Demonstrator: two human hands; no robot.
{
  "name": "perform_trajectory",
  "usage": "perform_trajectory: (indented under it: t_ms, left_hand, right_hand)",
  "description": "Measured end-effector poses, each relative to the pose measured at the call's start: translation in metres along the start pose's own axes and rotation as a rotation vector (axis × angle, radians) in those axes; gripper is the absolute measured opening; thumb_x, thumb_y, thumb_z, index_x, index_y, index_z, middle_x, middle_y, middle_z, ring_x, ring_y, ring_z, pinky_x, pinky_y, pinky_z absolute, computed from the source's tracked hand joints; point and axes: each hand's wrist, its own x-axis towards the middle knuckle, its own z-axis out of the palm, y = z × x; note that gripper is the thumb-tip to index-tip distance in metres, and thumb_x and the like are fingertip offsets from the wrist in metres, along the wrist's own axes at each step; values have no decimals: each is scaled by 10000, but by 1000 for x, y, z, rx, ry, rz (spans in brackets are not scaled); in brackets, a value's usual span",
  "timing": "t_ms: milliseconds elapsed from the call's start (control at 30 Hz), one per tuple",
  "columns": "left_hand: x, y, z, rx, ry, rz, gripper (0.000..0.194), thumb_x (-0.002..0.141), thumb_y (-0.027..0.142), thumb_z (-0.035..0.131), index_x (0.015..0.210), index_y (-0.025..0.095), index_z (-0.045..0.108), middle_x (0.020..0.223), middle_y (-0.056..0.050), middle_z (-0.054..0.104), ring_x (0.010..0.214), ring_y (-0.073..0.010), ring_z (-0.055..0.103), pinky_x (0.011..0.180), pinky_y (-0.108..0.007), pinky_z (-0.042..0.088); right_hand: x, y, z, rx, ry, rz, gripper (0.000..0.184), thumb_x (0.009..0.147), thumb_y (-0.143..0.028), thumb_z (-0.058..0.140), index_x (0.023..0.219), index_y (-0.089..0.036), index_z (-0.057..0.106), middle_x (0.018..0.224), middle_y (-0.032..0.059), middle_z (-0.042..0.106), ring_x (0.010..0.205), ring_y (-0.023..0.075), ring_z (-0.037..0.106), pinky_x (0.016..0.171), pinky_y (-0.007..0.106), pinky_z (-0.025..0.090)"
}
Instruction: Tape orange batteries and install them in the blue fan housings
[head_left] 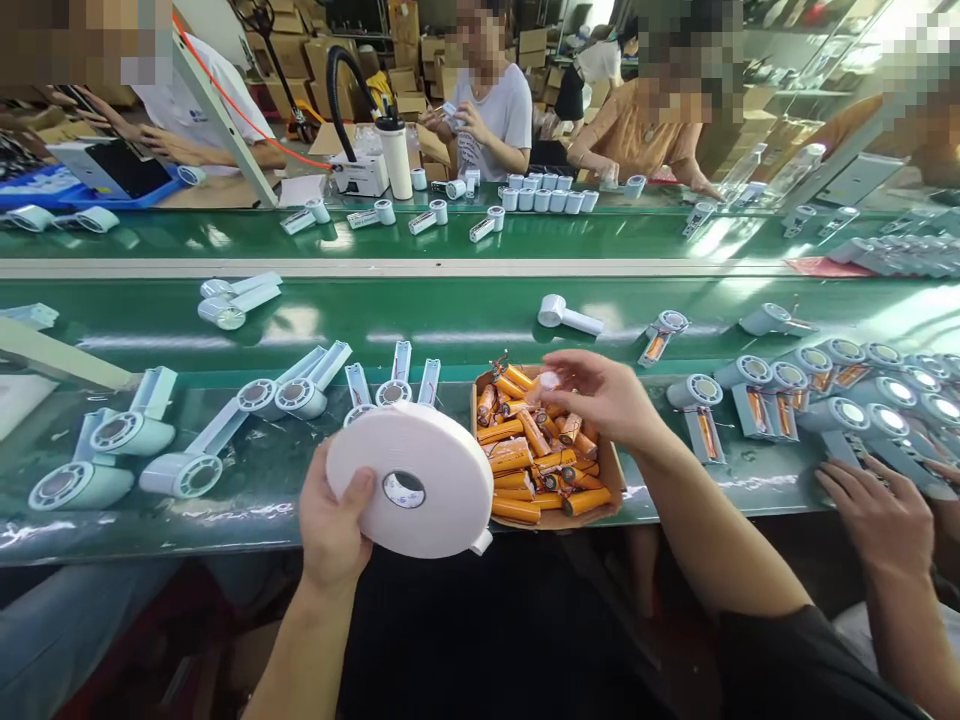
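Observation:
My left hand (335,515) grips a large roll of white foam tape (442,450), its thumb on the flat face beside the core hole. A short loose end of tape sticks out at the roll's lower right. Over the back of a cardboard box (616,490), my right hand (600,395) pinches a small whitish piece of tape (550,381), partly blurred. Orange battery cells (534,432) with thin wires fill the box. Left of the roll, light-blue fan housings (300,397) with open handles lie on the bench.
A green conveyor belt (420,320) runs behind the bench, carrying a few housings (553,311). Many housings with orange cells (787,380) crowd the right, where another person's hand (885,515) rests close by. Across the belt several people sit working.

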Motion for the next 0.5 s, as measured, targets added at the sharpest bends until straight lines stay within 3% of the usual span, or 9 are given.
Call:
perform_trajectory:
  t_ms: [100, 267, 367, 500]
  left_hand:
    - [-5, -3, 0, 83, -93, -139, 692, 548, 551, 989, 1076, 185, 733, 901, -27, 733, 769, -178, 683, 626, -245, 577]
    - [-11, -7, 2, 182, -207, -208, 702, 596, 549, 952, 1143, 168, 732, 996, -58, 744, 871, -211, 693, 705, -271, 585]
    - [-12, -8, 3, 207, -225, -230, 727, 602, 569, 935, 1168, 167, 722, 1019, -70, 747, 889, -228, 695, 704, -283, 584]
    - [-13, -7, 6, 241, -249, -222, 700, 627, 576, 912, 1163, 169, 718, 1049, -85, 753, 919, -248, 706, 728, -304, 592]
  right_hand:
    - [-11, -16, 4, 197, 185, -196, 296, 884, -324, 833, 1174, -300, 785, 1037, 23, 760, 877, 183, 722, 753, 341, 629]
    - [-25, -36, 18, -48, 277, -538, 217, 859, -121, 815, 982, -300, 813, 1034, 39, 790, 896, 192, 768, 767, 345, 670]
    - [-33, -37, 25, -131, 303, -655, 278, 856, -53, 781, 999, -290, 800, 1112, 56, 813, 901, 203, 801, 724, 331, 694]
    - [-39, -34, 34, -123, 320, -759, 319, 866, 1, 727, 1024, -269, 786, 1118, 71, 817, 962, 235, 815, 795, 378, 715]
